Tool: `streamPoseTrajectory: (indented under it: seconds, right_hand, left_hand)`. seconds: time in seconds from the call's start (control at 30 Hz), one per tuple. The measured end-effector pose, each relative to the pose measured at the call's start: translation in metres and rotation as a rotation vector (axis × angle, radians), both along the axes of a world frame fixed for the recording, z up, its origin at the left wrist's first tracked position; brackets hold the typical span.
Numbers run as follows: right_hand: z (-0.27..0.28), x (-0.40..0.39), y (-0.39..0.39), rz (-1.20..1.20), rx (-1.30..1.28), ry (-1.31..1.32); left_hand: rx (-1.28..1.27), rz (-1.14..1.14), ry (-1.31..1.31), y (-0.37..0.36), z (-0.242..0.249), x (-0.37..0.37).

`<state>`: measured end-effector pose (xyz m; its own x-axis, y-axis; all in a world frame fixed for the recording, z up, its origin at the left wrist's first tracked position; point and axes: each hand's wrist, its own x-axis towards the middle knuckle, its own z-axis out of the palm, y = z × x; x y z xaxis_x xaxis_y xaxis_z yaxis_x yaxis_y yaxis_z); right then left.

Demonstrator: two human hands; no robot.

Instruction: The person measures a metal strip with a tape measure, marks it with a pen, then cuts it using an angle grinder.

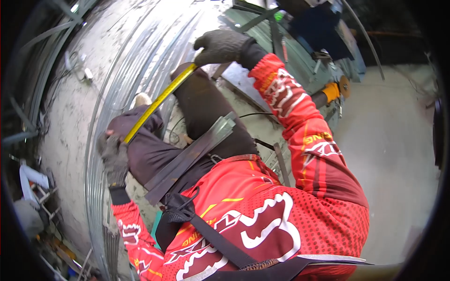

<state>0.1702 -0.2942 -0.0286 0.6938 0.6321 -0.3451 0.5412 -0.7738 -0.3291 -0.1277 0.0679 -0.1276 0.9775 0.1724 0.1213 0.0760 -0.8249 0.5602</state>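
Note:
A yellow tape measure blade (pixel 161 102) stretches taut over my knees between my two gloved hands. My left hand (pixel 114 158), in a dark grey glove, is closed on the lower end of the blade beside my left knee. At its upper end my right hand (pixel 219 48), gloved alike, has its fingers curled on the tape near my right knee. The tape's case cannot be made out. Across my lap lies a short grey metal profile (pixel 190 159), touched by neither hand.
Long metal profiles (pixel 101 187) lie on the floor beyond my legs. To the right are an angle grinder with an orange part (pixel 331 92) and a disc (pixel 344 86), near a sheet-metal surface (pixel 300 61). A black cable (pixel 255 114) runs behind my thigh.

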Motion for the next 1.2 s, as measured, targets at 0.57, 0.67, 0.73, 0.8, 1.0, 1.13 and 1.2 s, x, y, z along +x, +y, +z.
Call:
streamPoseTrajectory:
  seconds: [0.57, 0.67, 0.73, 0.8, 1.0, 1.13, 1.2]
  right_hand:
    - [0.001, -0.012, -0.007, 0.0, 0.059, -0.179]
    - [0.001, -0.013, -0.007, -0.003, 0.087, -0.166]
    - [0.002, -0.013, -0.007, -0.002, 0.097, -0.159]
    - [0.002, -0.015, -0.007, 0.017, 0.071, -0.224]
    - [0.013, -0.02, -0.019, -0.081, 0.239, -0.19]
    - [0.021, -0.029, -0.062, -0.145, 0.508, -0.352]
    - [0.027, -0.047, -0.084, -0.219, 0.491, -0.437]
  left_hand:
    - [0.129, -0.078, -0.125, -0.048, 0.001, 0.054]
    - [0.166, -0.073, -0.123, -0.055, 0.008, 0.058]
    - [0.18, -0.069, -0.129, -0.062, 0.011, 0.063]
    - [0.152, -0.088, -0.151, -0.065, 0.011, 0.068]
    - [0.185, -0.086, -0.174, -0.071, 0.0, 0.078]
    - [0.062, -0.066, 0.003, -0.081, 0.031, 0.079]
    - [0.131, -0.086, -0.035, -0.078, 0.019, 0.08]
